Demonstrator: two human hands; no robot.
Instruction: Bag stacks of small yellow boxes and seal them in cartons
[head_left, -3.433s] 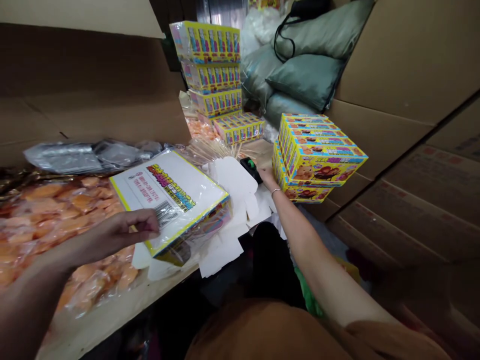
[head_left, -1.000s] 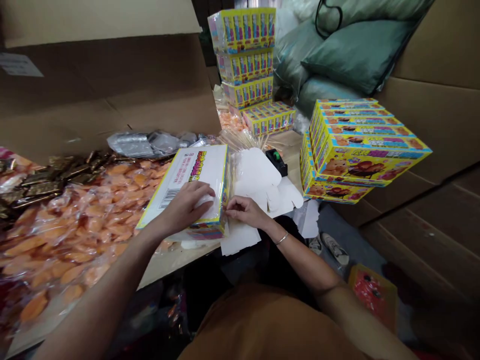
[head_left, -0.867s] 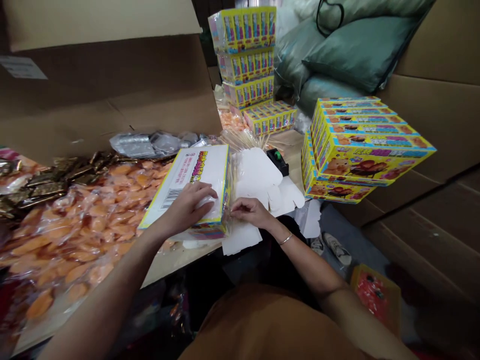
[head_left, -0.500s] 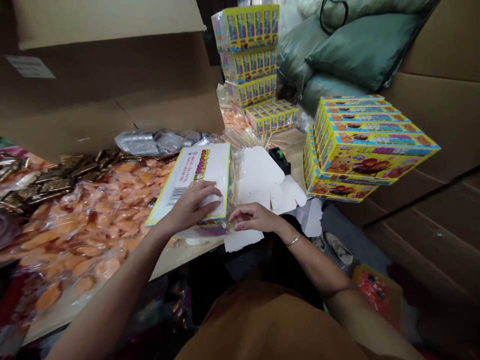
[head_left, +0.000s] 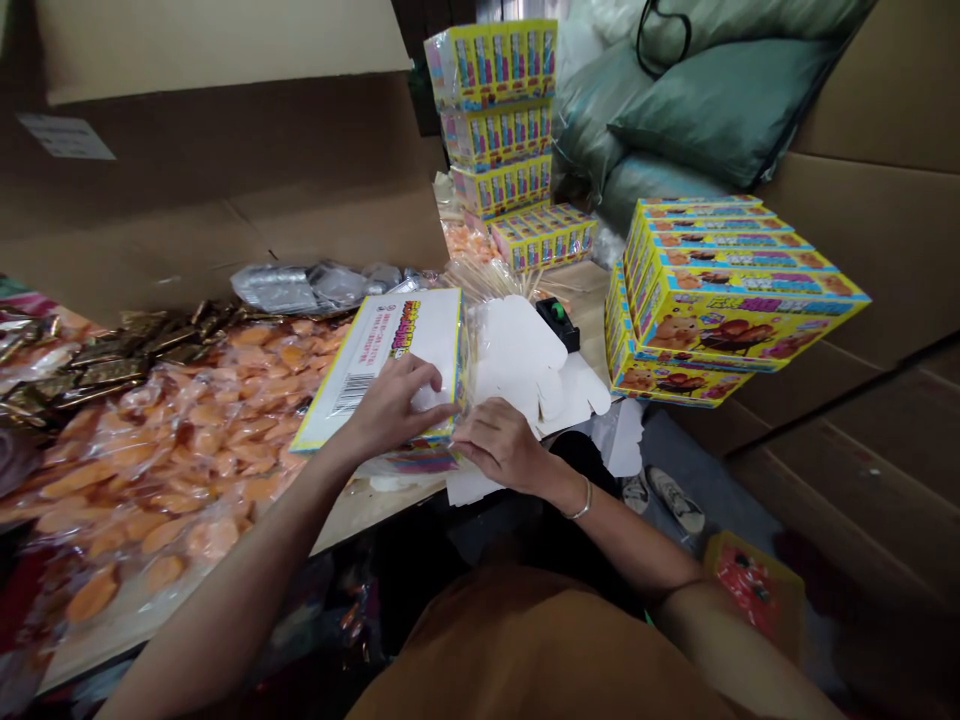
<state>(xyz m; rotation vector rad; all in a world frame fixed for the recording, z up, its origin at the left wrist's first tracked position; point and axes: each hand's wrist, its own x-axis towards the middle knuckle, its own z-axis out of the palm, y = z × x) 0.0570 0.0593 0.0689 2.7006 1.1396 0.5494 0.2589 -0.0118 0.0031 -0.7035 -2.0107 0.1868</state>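
A white box with yellow edges, printed lettering and a barcode (head_left: 427, 335) lies on the table in front of me. Clear, shiny film shows along its right side. My left hand (head_left: 394, 405) rests on the top near the front right corner, fingers bent and apart, thumb reaching to the edge. At that corner my right hand (head_left: 502, 445) has its fingers pinched together against the side of the box. What they pinch is too small to make out. Flat white card pieces (head_left: 517, 345) lie right of the box, beside a black tape dispenser with a green part (head_left: 559, 322).
Wrapped orange pieces (head_left: 202, 430) cover the left table, with brown-gold packets (head_left: 112, 360) behind. Yellow boxes stand in a stack (head_left: 499, 110) at the back and another pile (head_left: 735, 300) at right. A large carton (head_left: 225, 190), thin sticks (head_left: 480, 275) and green sacks (head_left: 727, 110) surround the table.
My right hand has moved slightly left onto the box corner, and its fingers have closed into a pinch. My left fingers have drawn up, with the thumb stretched toward the corner.
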